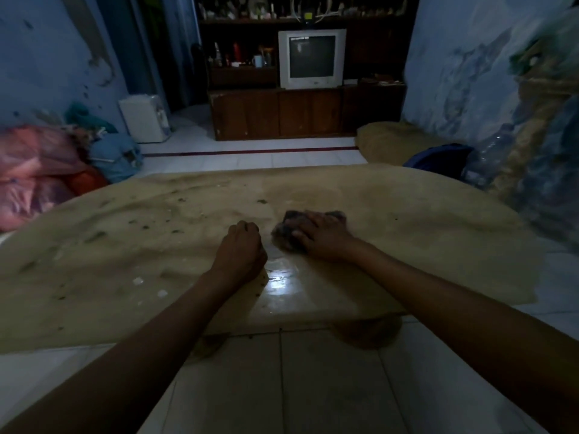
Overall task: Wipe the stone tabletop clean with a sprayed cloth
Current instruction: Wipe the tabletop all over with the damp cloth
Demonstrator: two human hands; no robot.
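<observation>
While both forearms reach over the near edge, the table point(407, 245) fills the mid-frame: tan stone top, lit dimly, far edge curved by the wide lens. Right hand point(322, 236) lies palm-down on the cloth point(283, 234), fingers spread flat over it, pressing it to the stone just right of centre. Cloth is dark, bunched, blurred; pattern and colour can't be made out, and most of it is hidden under the hand. Only its left and far edges show. Grip of right hand: flat press, not a pinch, fingers extended.

Left hand point(242, 250) rests on the stone just beside the cloth, not touching it, curled into a loose fist w/ knuckles up. Nothing visible in it; inside of fist is hidden.

Surface obs.: left half of top carries dark specks and a few pale flecks point(138, 280). Right half looks plainer. Bright wet-looking glare patch point(279, 283) near the front edge betw. the two wrists.

Table supports mostly hidden; one rounded tan leg point(366, 332) shows under the near edge, a second is a dim shape to its left. Floor is pale tile.

Bkgd: old TV point(311, 59) on a dark wood cabinet point(275, 112), shelf clutter too small to identify. Pink bundle point(34, 173) at left is cut off by frame. Right edge is smeared; a clear plastic bottle point(490, 158) is barely legible.
</observation>
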